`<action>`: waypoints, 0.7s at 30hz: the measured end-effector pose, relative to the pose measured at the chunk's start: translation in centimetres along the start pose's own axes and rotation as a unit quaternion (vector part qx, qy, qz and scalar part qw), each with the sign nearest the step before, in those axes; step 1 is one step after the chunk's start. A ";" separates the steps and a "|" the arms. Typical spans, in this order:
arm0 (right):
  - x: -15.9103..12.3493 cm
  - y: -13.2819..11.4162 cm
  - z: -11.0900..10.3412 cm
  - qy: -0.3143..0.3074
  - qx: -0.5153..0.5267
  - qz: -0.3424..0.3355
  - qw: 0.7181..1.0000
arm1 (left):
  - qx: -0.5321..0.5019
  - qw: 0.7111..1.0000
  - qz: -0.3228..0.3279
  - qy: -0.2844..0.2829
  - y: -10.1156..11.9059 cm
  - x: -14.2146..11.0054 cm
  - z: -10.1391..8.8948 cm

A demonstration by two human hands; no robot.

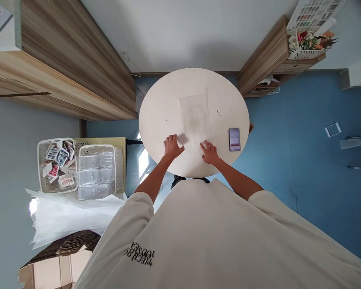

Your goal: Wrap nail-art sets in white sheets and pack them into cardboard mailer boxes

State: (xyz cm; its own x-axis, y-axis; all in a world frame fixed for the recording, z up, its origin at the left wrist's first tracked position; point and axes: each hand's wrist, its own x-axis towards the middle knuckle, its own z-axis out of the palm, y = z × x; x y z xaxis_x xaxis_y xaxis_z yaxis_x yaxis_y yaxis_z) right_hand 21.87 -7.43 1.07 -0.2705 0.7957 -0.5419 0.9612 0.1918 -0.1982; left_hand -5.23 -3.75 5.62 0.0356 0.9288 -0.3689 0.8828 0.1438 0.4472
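My left hand (173,147) holds a small clear plastic box (183,139) by its left end, low over the white round table (156,100). What lies inside the box is too small to make out. A translucent white plastic bag or film (195,110) lies flat on the tabletop, and its near part runs down between my two hands. At its lower right, my right hand (209,153) rests with fingers stretched out, the tips on or beside the film. A phone (234,139) with a lit screen lies on the right side of the table.
To my left stand a white basket (39,168) of small printed packs and another basket (119,168) of clear plastic boxes. White sheets (75,216) and cardboard (52,269) are stacked nearer. Wooden cabinets (87,60) flank the table; a flower basket (307,54) tops the right one.
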 end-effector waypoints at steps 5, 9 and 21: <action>-1.4 -1.6 1.0 -0.005 -0.009 -0.021 1.000 | -0.022 0.997 0.044 -0.066 3.1 1.4 2.7; -2.7 -1.2 1.4 0.030 -0.003 -0.027 0.999 | -0.023 0.992 0.066 -0.105 3.6 2.3 5.1; -2.0 0.7 0.4 0.034 -0.030 -0.063 0.997 | -0.001 0.991 0.083 -0.106 3.2 2.4 6.4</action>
State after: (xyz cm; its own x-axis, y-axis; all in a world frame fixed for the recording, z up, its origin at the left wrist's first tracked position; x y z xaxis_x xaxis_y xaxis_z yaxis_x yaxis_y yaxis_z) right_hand 23.04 -9.14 1.71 -0.3874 0.7992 -0.4596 0.9217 0.3257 -0.2105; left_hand 0.68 -3.25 0.92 0.2776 0.8474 -0.4526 0.8554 -0.0036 0.5180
